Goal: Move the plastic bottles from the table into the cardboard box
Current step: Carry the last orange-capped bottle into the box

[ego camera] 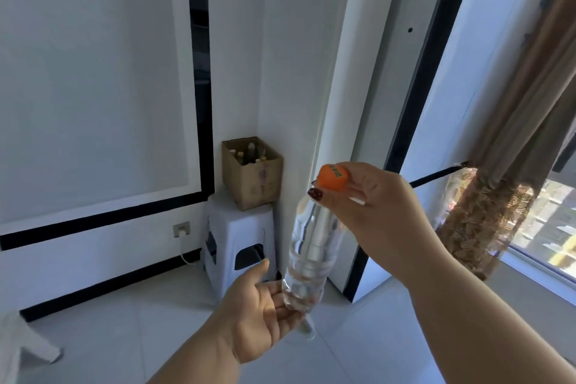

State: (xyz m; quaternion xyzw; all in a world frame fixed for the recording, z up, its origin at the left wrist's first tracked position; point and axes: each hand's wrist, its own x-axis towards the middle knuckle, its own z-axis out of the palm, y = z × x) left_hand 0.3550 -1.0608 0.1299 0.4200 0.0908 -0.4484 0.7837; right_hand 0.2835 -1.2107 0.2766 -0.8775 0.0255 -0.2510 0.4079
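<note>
A clear plastic bottle [308,254] with an orange cap [333,177] hangs nearly upright in mid-air. My right hand [371,206] pinches it at the neck, just under the cap. My left hand [263,305] is palm up with its fingers spread, touching the bottle's base from below. The cardboard box [254,179] stands beyond, in the corner on a white plastic stool [240,237], with several bottles upright inside it. The table is out of view.
White walls with black trim meet behind the box. A wall socket [181,229] with a white cable sits left of the stool. A brown curtain [498,181] and a window are on the right. A white object [21,349] shows at the lower left on the tiled floor.
</note>
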